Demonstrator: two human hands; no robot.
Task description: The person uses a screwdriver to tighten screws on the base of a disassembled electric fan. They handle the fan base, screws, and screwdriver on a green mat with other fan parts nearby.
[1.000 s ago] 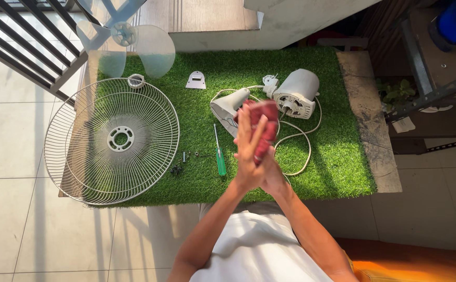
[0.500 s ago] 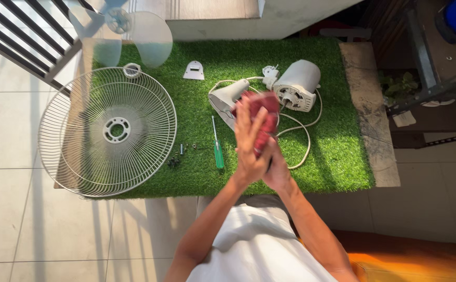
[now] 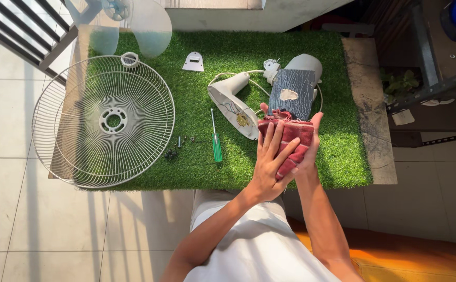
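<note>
A folded red cloth [image 3: 294, 134] lies between my two palms, held above the green turf mat [image 3: 337, 156]. My left hand [image 3: 270, 166] lies flat on top of the cloth with its fingers spread. Under the cloth, my right hand [image 3: 308, 163] cups it from below, and its fingertips show at the cloth's far edge. A dark grey flat panel [image 3: 293, 90] with a pale patch sticks out beyond the cloth. I cannot tell whether the right hand holds this panel too.
On the mat lie a white fan motor housing [image 3: 311, 62], a white neck piece [image 3: 229, 100] with cable, a green-handled screwdriver [image 3: 216, 145], small screws [image 3: 179, 142], a white cover [image 3: 193, 61] and a wire fan guard [image 3: 105, 121]. Translucent fan blades [image 3: 143, 22] lie at the back left.
The hands with the cloth have stayed close together while the left hand shifted over it. The dark grey panel now shows beyond the cloth. The view has moved closer.
</note>
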